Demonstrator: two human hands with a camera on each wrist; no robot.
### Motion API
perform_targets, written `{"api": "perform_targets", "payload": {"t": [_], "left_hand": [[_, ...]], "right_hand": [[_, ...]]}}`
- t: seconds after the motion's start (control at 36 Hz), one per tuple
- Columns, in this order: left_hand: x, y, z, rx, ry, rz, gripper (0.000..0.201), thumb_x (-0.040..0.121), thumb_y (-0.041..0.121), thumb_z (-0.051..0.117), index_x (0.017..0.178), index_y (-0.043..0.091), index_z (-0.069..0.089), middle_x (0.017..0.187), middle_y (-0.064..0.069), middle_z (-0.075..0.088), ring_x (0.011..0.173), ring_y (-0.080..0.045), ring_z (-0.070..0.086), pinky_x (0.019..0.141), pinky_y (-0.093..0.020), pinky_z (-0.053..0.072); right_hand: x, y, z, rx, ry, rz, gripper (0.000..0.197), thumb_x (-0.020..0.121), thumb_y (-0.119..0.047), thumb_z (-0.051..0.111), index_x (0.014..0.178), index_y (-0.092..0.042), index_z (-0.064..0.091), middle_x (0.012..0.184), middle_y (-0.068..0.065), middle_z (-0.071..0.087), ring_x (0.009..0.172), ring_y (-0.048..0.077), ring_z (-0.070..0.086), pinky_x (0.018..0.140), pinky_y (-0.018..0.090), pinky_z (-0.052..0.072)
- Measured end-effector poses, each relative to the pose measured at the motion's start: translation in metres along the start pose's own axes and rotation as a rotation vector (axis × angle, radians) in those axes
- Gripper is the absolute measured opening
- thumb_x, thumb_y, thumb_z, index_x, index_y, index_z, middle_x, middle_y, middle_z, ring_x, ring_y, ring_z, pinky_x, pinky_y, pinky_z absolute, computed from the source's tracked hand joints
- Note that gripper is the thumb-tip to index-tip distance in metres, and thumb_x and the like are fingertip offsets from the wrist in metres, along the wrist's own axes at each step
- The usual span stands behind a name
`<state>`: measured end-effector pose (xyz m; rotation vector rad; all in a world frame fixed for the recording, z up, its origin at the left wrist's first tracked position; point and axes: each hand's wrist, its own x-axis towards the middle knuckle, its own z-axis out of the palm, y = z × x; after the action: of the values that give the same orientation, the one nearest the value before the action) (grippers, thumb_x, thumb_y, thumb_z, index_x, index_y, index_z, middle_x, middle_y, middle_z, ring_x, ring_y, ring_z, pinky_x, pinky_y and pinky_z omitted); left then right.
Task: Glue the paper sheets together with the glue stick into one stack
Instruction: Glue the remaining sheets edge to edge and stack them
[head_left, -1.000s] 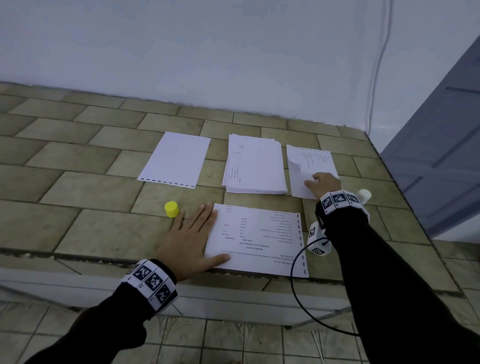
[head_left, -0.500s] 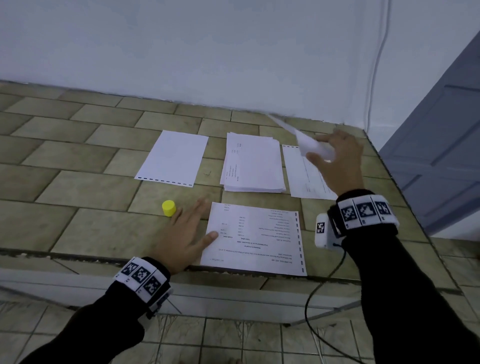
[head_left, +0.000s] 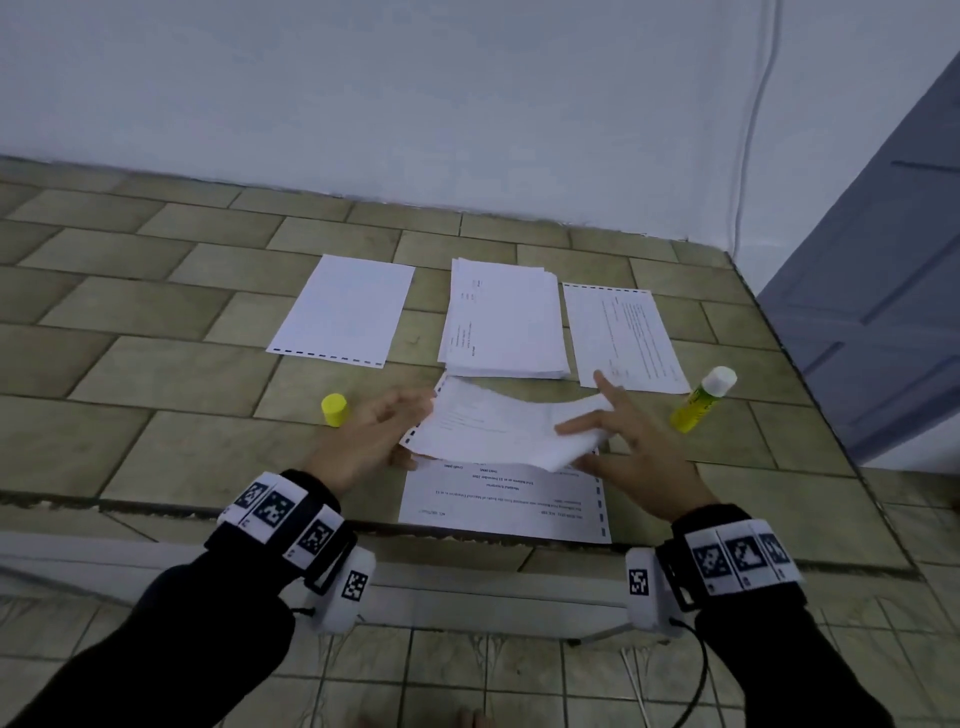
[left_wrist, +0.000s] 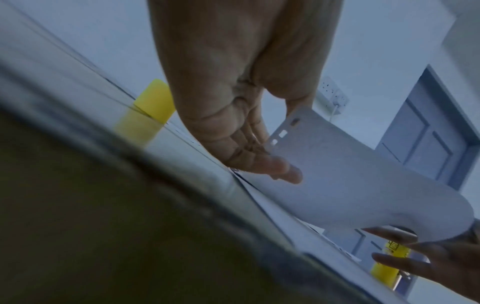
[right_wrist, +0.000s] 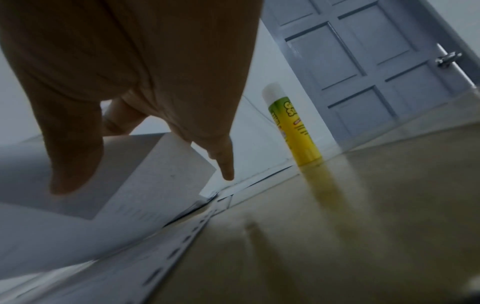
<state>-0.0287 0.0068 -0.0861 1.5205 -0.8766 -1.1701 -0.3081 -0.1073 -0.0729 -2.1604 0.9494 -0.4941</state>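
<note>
Right-wrist view: upright glue stick (right_wrist: 293, 127), label unreadable; both hands, left hand (head_left: 371, 441) and right hand (head_left: 631, 457), pinching curled sheet (head_left: 498, 428).

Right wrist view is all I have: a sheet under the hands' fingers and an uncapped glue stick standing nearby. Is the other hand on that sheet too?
Observer: Yes. The left hand pinches the lifted sheet at its perforated edge.
Reviewer: And the cap?
Observer: The yellow cap stands on the tiles just left of that hand.
Reviewer: What lies below the sheet?
Observer: A printed sheet lies flat at the near table edge, directly under it.
</note>
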Motion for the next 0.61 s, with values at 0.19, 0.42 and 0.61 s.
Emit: {"api": "perform_targets", "payload": {"t": [0.19,0.42,0.61], "left_hand": [[0.002,-0.007,0.001,0.037,-0.057,0.049,0.026,0.091,-0.008,0.059,0.107,0.012,0.065,0.075,0.007,0.072,0.066,-0.002,0.063,0.057,-0.014,0.048],[0.001,-0.012,-0.005,0.093,-0.065,0.078,0.028,0.088,-0.003,0.066,0.107,0.018,0.068,0.104,0.005,0.074,0.093,-0.010,0.069,0.078,-0.018,0.054],[-0.004,-0.011,-0.008,0.275,-0.080,0.129,0.021,0.090,0.007,0.067,0.106,0.020,0.071,0.081,0.019,0.072,0.080,-0.007,0.066,0.077,-0.018,0.052]], "right_hand": [[-0.008,0.008,-0.001,0.089,-0.050,0.041,0.043,0.078,-0.007,0.076,0.109,-0.034,0.065,0.155,-0.013,0.009,0.142,0.000,0.011,0.103,0.003,0.026],[-0.012,0.012,-0.007,0.278,-0.092,0.264,0.043,0.083,0.008,0.065,0.111,-0.024,0.060,0.120,0.007,0.060,0.100,0.021,0.065,0.081,0.028,0.058],[-0.015,0.018,-0.001,0.111,-0.005,0.333,0.019,0.085,-0.012,0.070,0.095,-0.029,0.067,0.095,0.003,0.069,0.088,0.017,0.064,0.080,0.026,0.055]]}}
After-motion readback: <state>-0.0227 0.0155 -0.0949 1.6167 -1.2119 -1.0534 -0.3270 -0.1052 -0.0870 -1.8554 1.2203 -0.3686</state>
